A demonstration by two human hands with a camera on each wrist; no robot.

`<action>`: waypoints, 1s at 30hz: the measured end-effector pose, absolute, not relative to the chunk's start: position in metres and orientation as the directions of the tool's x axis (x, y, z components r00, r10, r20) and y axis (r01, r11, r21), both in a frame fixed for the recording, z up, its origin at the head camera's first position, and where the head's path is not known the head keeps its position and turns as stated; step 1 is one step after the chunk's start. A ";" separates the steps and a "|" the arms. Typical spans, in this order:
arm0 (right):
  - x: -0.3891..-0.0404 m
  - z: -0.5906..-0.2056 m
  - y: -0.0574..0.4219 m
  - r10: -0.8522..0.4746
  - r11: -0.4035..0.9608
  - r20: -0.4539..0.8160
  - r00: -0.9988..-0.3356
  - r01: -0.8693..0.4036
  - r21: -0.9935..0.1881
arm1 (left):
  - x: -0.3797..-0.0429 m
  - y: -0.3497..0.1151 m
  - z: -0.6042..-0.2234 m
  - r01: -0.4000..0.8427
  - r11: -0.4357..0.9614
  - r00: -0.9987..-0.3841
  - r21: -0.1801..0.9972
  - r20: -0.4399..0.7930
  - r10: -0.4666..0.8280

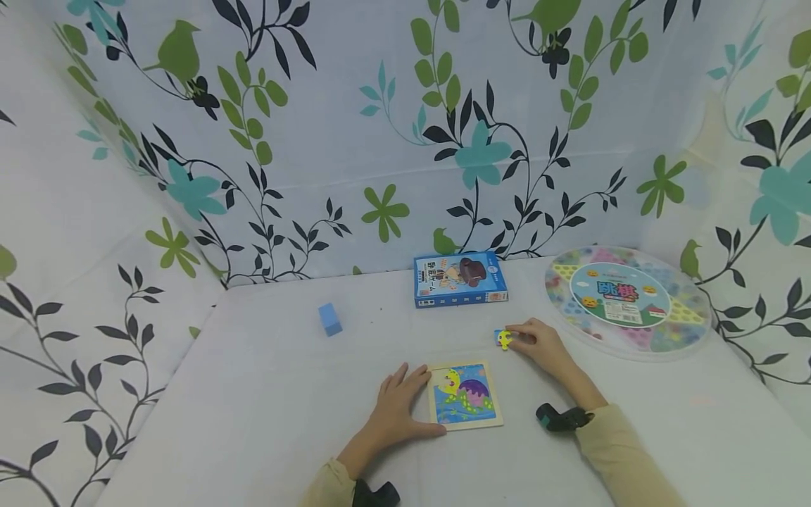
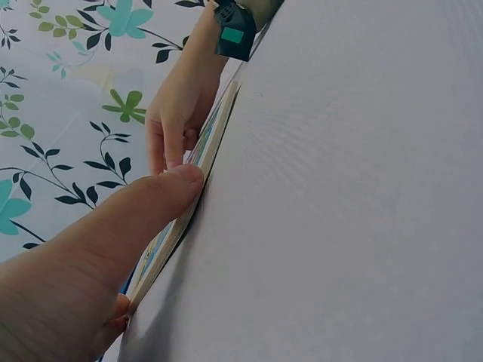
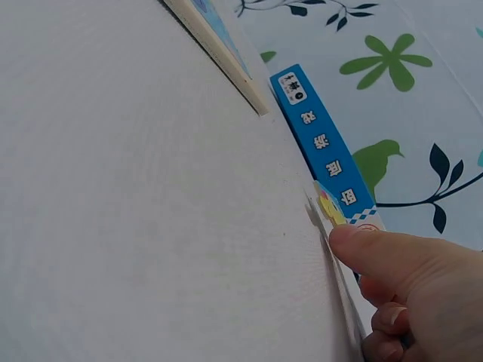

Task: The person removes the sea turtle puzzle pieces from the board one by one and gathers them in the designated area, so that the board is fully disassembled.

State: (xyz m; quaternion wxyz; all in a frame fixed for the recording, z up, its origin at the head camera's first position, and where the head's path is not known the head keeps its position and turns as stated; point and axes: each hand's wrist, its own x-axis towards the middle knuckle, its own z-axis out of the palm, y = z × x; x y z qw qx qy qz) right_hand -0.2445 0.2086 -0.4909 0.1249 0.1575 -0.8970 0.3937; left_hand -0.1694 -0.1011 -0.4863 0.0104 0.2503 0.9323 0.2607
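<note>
A square wooden jigsaw puzzle (image 1: 469, 396) with a yellow-and-green cartoon animal and a purple shell lies on the white table. My left hand (image 1: 398, 410) holds it from the left side, thumb at the lower left corner and fingers by the upper left one. In the left wrist view the left thumb (image 2: 162, 200) presses the wooden edge. Up and to the right of the puzzle, my right hand (image 1: 538, 345) pinches a small blue-and-yellow puzzle piece (image 1: 503, 339) between thumb and fingers. The right wrist view shows that piece (image 3: 330, 208) at the thumb tip, partly covered.
Behind the puzzle stands a blue game box (image 1: 460, 280) against the patterned cloth. A blue block (image 1: 329, 320) lies farther left. To the right is a round, clear-covered board game (image 1: 687, 331) with a printed label. Both wrists wear black camera straps.
</note>
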 end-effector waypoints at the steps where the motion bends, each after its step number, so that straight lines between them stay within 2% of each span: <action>1: -0.244 -0.491 0.209 -0.182 0.640 0.350 -0.919 -0.381 -0.667 | -0.169 -0.101 -0.486 0.461 0.739 -0.875 0.491 0.112 0.471; 17: -0.244 -0.487 0.207 -0.219 0.672 0.282 -0.934 -0.354 -0.650 | -0.170 -0.101 -0.487 0.467 0.739 -0.873 0.486 0.117 0.474; 30: -0.243 -0.488 0.207 -0.205 0.662 0.281 -0.938 -0.344 -0.666 | -0.170 -0.100 -0.486 0.466 0.747 -0.873 0.474 0.108 0.475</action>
